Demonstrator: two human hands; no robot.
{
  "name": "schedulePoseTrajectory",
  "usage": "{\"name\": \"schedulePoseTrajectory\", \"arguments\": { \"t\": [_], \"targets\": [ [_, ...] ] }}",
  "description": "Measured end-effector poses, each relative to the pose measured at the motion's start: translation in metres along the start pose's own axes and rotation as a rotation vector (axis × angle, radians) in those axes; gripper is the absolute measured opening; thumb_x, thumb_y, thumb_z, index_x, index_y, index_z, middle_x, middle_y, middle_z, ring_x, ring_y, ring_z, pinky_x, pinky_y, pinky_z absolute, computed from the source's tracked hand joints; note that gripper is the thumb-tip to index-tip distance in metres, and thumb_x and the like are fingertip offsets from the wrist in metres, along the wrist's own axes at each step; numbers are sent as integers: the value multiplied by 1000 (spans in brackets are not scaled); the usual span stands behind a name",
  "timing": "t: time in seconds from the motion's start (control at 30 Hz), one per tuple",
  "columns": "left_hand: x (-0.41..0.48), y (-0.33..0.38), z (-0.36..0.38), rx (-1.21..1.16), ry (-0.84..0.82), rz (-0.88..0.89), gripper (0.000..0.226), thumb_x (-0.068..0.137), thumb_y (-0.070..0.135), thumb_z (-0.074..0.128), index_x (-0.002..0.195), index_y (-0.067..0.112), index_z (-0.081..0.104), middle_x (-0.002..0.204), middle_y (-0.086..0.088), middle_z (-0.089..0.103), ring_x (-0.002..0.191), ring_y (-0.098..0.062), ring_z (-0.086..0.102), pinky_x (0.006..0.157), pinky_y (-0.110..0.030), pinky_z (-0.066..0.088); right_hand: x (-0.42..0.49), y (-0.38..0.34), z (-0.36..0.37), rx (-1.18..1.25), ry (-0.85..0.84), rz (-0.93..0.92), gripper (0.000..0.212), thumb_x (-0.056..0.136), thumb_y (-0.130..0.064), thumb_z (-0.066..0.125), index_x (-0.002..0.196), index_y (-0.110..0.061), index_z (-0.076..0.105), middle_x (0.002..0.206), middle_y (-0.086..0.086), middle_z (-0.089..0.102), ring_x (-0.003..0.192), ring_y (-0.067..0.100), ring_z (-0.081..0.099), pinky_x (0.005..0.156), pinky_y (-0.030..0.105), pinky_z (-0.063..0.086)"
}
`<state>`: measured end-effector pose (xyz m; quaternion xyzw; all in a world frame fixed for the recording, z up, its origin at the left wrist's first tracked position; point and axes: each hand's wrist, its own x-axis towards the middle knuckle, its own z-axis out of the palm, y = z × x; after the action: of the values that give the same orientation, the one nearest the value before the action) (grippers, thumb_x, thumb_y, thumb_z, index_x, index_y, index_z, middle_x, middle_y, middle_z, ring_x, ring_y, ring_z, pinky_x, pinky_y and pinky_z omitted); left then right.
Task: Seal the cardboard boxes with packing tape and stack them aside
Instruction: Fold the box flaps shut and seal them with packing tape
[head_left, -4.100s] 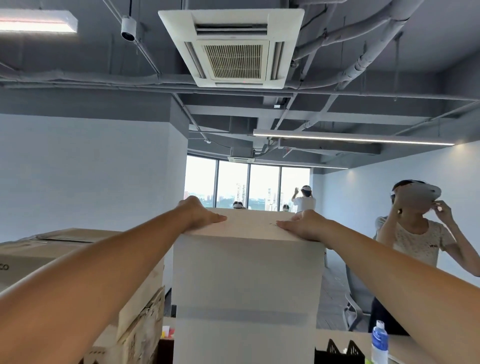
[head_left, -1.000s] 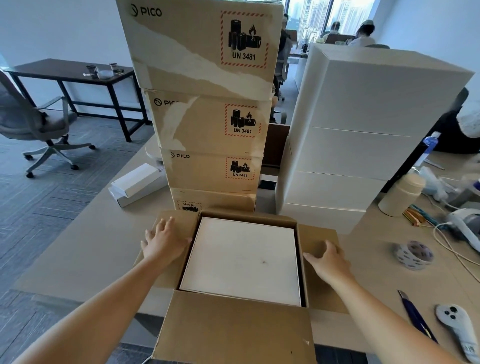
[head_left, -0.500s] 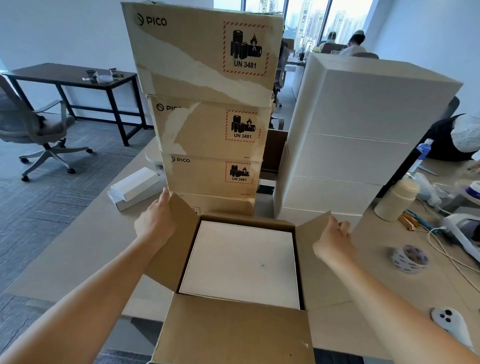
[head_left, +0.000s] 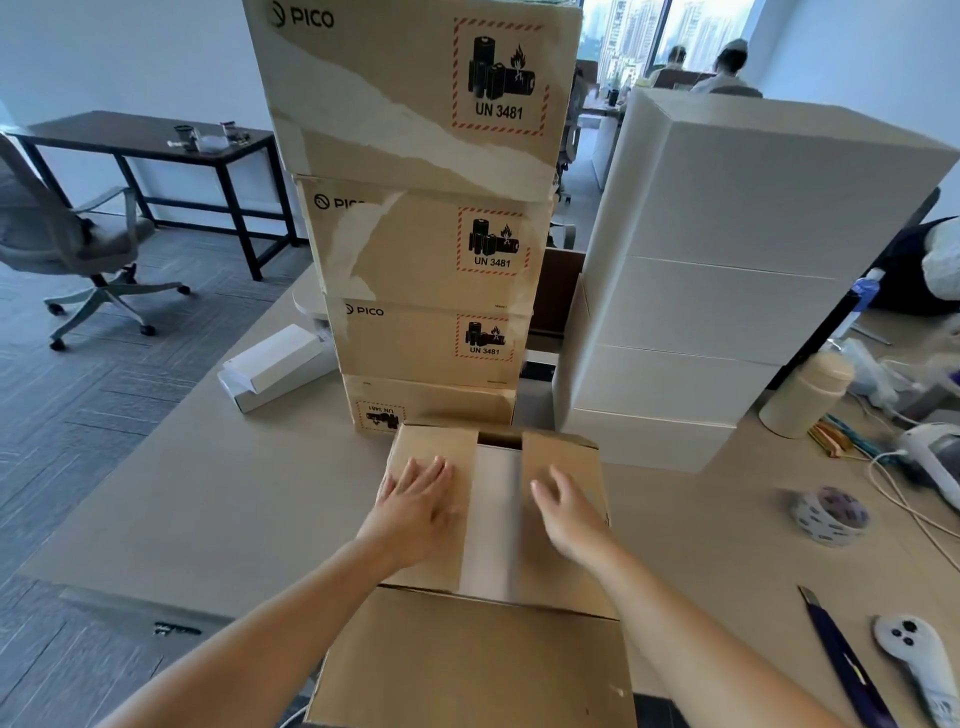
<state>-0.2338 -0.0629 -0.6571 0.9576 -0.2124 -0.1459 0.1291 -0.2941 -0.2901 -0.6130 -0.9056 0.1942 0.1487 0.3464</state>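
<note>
Stacked brown boxes (head_left: 426, 249) rise on the bench (head_left: 234, 493) beyond my hands. My left hand (head_left: 415, 512) and right hand (head_left: 569, 519) lie flat, gripping nothing, pressing down the side flaps of the cardboard box (head_left: 563, 457). Next I'd fold the near flap (head_left: 467, 665), then reach right for the tape roll (head_left: 831, 514).

The cardboard box (head_left: 467, 660) sits at the near edge of the surface (head_left: 208, 493). Directly behind it stands a stack of four cartons (head_left: 426, 249). Behind it to the right is a second stack of boxes (head_left: 727, 291). A tape roll (head_left: 831, 514) lies to its right, with a knife (head_left: 841, 660) and a controller (head_left: 914, 660) nearer on that side. The left hand (head_left: 415, 504) and right hand (head_left: 566, 514) lie on its two folded flaps.
</note>
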Motion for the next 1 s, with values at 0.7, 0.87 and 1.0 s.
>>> {"name": "schedulePoseTrajectory", "arguments": {
  "t": [0.7,0.87,1.0],
  "targets": [
    [-75,3,-14,79,-314,200,98,85,81,37,156,32,-10,162,11,-20,148,-24,-25,120,-44,-13,-74,40,17,-485,-372,-313,102,74,-81,53,151,-48,-4,158,-19,-22,142,17,-32,119,49,-13],
    [-106,5,-7,53,-313,332,122,65,95,48,152,42,-21,158,17,-28,144,-21,-33,122,-46,-13,-108,26,20,-586,-412,-295,122,57,-86,63,144,-57,-17,156,-21,-27,142,23,-33,115,62,-9],
    [-122,0,2,248,-359,399,136,57,94,55,149,37,-28,157,11,-34,139,-25,-39,117,-47,-20,-128,29,33,-760,-441,-317,138,51,-81,72,138,-54,-31,152,-17,-37,137,30,-39,108,70,-13]
  ]
}}
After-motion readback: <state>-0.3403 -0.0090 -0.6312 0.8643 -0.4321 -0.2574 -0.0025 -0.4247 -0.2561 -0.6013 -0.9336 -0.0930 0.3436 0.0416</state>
